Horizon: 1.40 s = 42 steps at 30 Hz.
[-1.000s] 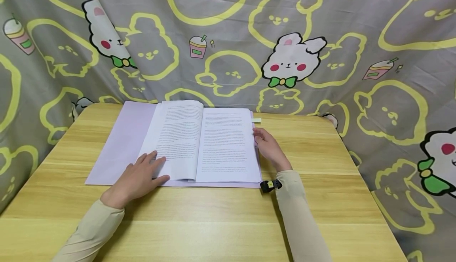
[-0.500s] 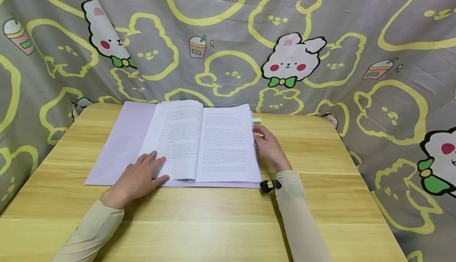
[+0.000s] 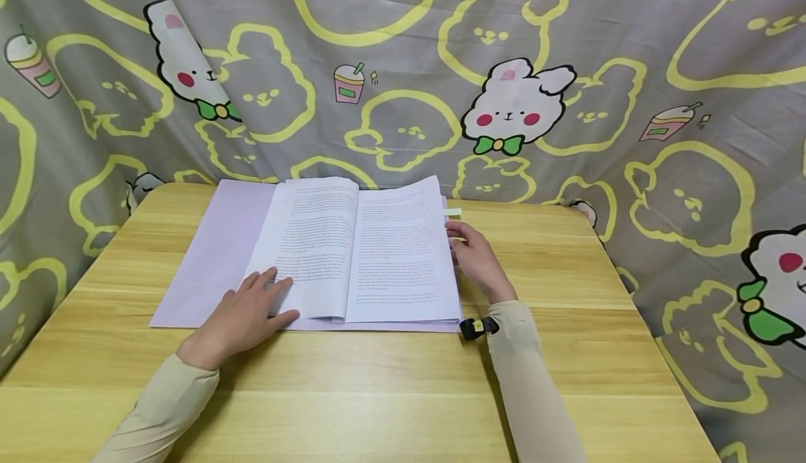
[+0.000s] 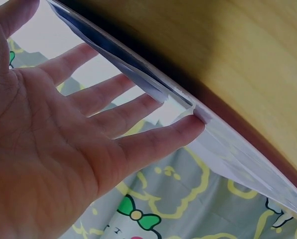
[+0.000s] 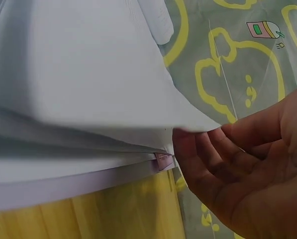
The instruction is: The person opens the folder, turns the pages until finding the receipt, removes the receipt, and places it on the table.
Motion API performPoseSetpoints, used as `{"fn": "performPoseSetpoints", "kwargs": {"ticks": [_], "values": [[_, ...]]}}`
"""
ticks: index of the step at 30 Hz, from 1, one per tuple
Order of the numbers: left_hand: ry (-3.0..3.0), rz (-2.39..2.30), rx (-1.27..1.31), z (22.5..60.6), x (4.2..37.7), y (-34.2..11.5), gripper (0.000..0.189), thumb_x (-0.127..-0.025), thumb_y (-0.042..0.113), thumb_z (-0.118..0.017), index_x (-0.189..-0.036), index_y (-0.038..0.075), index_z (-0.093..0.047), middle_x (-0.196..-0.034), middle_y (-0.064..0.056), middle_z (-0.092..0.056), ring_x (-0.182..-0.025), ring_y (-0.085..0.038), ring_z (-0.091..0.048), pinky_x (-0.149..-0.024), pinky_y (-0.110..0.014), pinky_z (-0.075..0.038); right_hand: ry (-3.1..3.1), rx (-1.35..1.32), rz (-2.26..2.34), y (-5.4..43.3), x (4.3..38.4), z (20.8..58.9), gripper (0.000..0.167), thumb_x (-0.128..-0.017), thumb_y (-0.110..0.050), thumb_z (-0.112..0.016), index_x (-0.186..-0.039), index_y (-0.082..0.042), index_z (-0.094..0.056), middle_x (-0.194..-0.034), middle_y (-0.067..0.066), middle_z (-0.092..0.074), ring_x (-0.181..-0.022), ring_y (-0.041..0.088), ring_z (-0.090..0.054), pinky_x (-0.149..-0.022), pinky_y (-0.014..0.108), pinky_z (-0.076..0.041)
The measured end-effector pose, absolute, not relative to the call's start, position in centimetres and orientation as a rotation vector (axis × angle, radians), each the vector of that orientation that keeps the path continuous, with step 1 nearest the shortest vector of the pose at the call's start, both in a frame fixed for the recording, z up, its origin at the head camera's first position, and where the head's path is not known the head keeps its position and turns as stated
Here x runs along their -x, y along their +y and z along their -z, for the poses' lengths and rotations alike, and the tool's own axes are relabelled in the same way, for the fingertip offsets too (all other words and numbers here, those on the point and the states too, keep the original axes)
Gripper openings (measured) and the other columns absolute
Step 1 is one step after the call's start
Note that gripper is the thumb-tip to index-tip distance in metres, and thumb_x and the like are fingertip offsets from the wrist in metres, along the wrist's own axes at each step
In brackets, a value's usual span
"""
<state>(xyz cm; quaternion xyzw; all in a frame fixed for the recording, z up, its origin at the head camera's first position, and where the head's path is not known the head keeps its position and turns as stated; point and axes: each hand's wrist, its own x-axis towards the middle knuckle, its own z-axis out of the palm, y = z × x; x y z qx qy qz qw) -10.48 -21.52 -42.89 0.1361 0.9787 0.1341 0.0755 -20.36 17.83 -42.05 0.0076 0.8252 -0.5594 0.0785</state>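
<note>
By the far edge of the tabletop (image 3: 390, 407), right hand (image 3: 478, 261) pinches raised page (image 3: 398, 246) of book (image 3: 320, 239); left hand (image 3: 239, 316) spread, gripping nothing; uneven pull could crease the sheet.

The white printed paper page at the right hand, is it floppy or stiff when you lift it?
Probably floppy: the white printed paper page curves up at its far corner. It's likely light, since the bare right hand seems to hold it by its edge. It might crease easily, because that edge looks thin.
</note>
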Motion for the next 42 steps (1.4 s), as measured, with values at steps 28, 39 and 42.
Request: {"fn": "performPoseSetpoints", "kwargs": {"ticks": [28,39,42], "values": [[2.937,-0.401,-0.409,43.1,10.5,-21.7,0.068,-0.097,0.048,-0.066,-0.147,0.004,-0.054,-0.154,-0.032,-0.040,-0.139,-0.059,-0.036,-0.095,-0.083,-0.034,2.438,0.217,1.444,16.9,19.6,41.3,0.048,-0.109,-0.024,-0.050,-0.156,-0.022,-0.043,-0.157,0.007,-0.045,-0.128,0.032,-0.054,-0.096,0.050,-0.053],[2.942,-0.394,-0.417,43.1,10.5,-21.8,0.068,-0.097,0.049,-0.066,-0.147,0.004,-0.054,-0.154,-0.032,-0.040,-0.138,-0.059,-0.037,-0.094,-0.082,-0.035,2.376,0.279,1.475,15.9,19.4,41.6,0.050,-0.110,-0.026,-0.049,-0.158,-0.020,-0.041,-0.159,0.005,-0.043,-0.125,0.033,-0.058,-0.094,0.048,-0.055],[2.942,-0.395,-0.416,43.2,10.5,-21.7,0.067,-0.097,0.048,-0.066,-0.147,0.005,-0.054,-0.154,-0.031,-0.040,-0.138,-0.059,-0.037,-0.095,-0.082,-0.035,2.381,0.278,1.465,15.6,19.3,41.7,0.050,-0.109,-0.029,-0.050,-0.158,-0.022,-0.041,-0.157,0.005,-0.045,-0.123,0.031,-0.059,-0.094,0.048,-0.055]]}}
